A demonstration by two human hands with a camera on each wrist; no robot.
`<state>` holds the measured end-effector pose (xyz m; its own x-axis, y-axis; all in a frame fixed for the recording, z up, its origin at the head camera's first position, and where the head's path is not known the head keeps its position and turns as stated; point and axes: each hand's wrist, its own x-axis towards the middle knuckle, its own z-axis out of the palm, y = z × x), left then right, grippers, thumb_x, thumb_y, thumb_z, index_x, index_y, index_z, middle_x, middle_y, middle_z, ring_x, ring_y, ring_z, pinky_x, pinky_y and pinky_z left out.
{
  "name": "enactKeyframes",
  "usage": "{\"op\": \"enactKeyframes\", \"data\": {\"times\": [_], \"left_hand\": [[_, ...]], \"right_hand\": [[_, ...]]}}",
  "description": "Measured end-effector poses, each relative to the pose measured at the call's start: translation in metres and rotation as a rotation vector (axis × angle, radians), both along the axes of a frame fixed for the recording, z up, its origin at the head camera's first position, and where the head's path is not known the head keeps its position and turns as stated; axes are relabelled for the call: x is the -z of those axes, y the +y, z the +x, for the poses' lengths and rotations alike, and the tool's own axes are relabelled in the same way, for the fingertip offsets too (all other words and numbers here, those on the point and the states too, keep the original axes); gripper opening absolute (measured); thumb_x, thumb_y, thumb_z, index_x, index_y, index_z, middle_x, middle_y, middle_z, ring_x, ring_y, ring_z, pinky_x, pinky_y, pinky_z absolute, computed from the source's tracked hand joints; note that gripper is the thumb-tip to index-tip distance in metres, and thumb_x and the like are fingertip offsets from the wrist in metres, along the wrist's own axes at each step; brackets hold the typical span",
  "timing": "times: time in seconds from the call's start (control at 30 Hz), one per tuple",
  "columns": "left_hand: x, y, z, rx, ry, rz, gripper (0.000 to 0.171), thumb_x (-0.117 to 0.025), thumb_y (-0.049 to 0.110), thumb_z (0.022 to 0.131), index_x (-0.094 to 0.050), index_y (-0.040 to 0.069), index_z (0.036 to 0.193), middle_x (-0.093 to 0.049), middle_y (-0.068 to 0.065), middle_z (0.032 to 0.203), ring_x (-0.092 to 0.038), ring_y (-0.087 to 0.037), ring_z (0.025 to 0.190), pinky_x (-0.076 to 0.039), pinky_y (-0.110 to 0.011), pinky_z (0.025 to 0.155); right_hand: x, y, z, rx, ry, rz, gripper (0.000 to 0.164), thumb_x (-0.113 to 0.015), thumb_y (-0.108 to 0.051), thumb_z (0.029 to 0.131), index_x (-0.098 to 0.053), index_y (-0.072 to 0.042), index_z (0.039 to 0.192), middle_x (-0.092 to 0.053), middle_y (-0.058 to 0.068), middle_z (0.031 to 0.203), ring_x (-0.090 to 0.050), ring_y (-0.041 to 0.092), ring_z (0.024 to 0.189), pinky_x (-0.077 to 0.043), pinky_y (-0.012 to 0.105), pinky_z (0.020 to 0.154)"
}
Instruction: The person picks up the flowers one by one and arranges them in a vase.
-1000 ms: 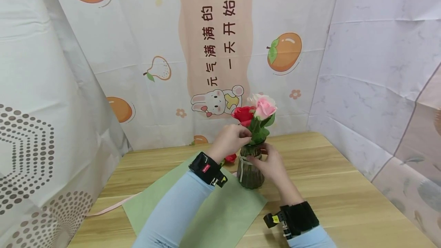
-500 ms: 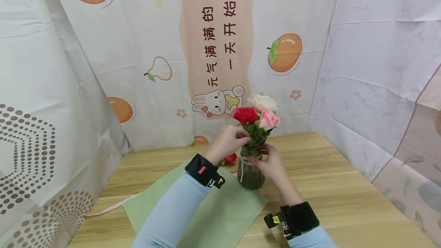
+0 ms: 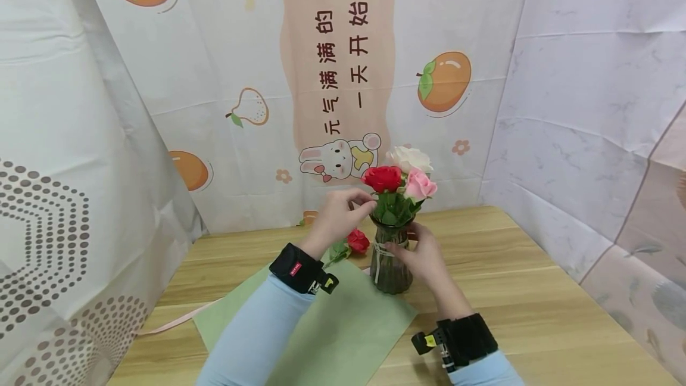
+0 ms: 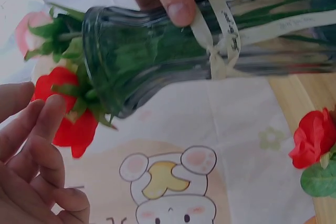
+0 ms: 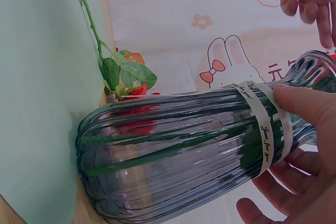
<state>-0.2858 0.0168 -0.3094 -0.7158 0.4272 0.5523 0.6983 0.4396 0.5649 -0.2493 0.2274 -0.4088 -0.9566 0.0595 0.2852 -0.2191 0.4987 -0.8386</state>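
A ribbed glass vase stands upright on the table, with a pale printed ribbon tied round it. My right hand grips its neck from the right, thumb and fingers on either side. Out of its mouth rise a red rose, a pink rose and a white rose; their green stems show through the glass. Left of the blooms, my left hand hovers with loosely bent fingers and nothing between them, fingertips close to the red rose's leaves.
Another red rose lies on the table behind and left of the vase, its stem over the green paper sheet. A thin pink ribbon trails from under the sheet to the left. A printed cloth hangs behind the wooden table.
The pink rose has shifted right and lower, leaving the white rose more visible. My left hand has let go among the leaves and drawn back left. The right hand keeps its hold on the vase.
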Motion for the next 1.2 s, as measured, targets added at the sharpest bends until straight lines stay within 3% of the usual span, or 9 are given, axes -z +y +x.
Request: {"op": "enactKeyframes", "data": {"times": [0.17,0.53,0.67,0.93,1.2], "left_hand": [[0.001,-0.016,-0.002,-0.036,0.048,0.077,0.013,-0.07,0.021,0.098,-0.077,0.011,0.103,-0.072,0.005,0.089,-0.059,-0.015,0.071,-0.049,-0.028,0.064],[0.013,-0.043,-0.009,-0.161,0.03,0.129,0.02,-0.072,0.021,0.097,-0.074,0.01,0.113,-0.072,-0.002,0.098,-0.058,-0.016,0.069,-0.049,-0.031,0.064],[0.022,-0.051,-0.014,-0.193,-0.02,0.121,0.022,-0.072,0.02,0.096,-0.073,0.007,0.114,-0.072,-0.004,0.1,-0.06,-0.018,0.072,-0.05,-0.032,0.067],[0.044,-0.065,-0.024,-0.256,-0.204,0.111,0.034,-0.072,0.024,0.097,-0.067,0.006,0.125,-0.071,-0.008,0.105,-0.067,-0.027,0.087,-0.055,-0.04,0.077],[0.065,-0.075,-0.035,-0.313,-0.252,0.057,0.045,-0.073,0.028,0.095,-0.062,0.006,0.133,-0.071,-0.006,0.103,-0.066,-0.025,0.099,-0.053,-0.045,0.084]], "right_hand": [[0.0,0.0,0.0,-0.004,0.007,0.002,0.068,-0.08,-0.03,0.089,-0.05,-0.001,0.143,-0.055,0.021,0.138,-0.053,0.042,0.126,-0.047,0.062,0.097],[0.001,0.0,-0.001,-0.004,0.006,0.007,0.068,-0.08,-0.029,0.089,-0.05,-0.001,0.143,-0.055,0.022,0.138,-0.053,0.041,0.126,-0.047,0.061,0.097],[0.0,0.0,-0.001,-0.002,0.01,0.009,0.068,-0.08,-0.03,0.089,-0.05,0.0,0.142,-0.055,0.023,0.137,-0.053,0.042,0.126,-0.047,0.062,0.097],[0.001,-0.001,-0.001,0.001,0.003,0.019,0.068,-0.08,-0.03,0.089,-0.051,-0.001,0.142,-0.056,0.022,0.137,-0.053,0.042,0.126,-0.046,0.063,0.097],[0.002,0.0,-0.001,0.001,0.015,0.021,0.069,-0.08,-0.03,0.089,-0.05,0.0,0.143,-0.056,0.022,0.137,-0.054,0.042,0.126,-0.046,0.062,0.098]]}}
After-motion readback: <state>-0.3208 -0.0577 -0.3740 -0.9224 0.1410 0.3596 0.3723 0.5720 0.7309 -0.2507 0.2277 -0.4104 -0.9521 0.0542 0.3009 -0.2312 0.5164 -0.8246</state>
